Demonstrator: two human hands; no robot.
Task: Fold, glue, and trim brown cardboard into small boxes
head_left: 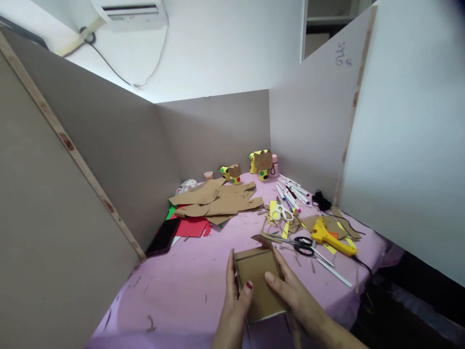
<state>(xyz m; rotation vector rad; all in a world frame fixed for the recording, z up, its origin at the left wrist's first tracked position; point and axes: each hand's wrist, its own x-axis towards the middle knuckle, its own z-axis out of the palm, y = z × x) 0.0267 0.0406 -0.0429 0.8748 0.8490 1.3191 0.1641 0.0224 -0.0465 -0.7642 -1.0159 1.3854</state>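
A small brown cardboard box (260,286) is held up between both hands over the near side of the table. My left hand (235,300) grips its left edge, thumb with a red nail on the near face. On the opposite edge, my right hand (290,291) is closed, its thumb pressing the face and its fingers behind. A pointed cardboard flap (264,239) sticks up at the far edge. Thin dark strands and a brown strip hang below the box. Black-handled scissors (304,246) and a yellow glue gun (329,236) lie beyond my right hand.
Cut cardboard sheets (221,198) and red paper (192,227) lie beyond the hands, with a black phone (163,236) to the left. White scissors (282,212), markers (292,194) and a glue stick (334,272) are on the right. Yellow spotted cardboard figures (262,165) stand behind. Grey partitions (218,126) enclose the table.
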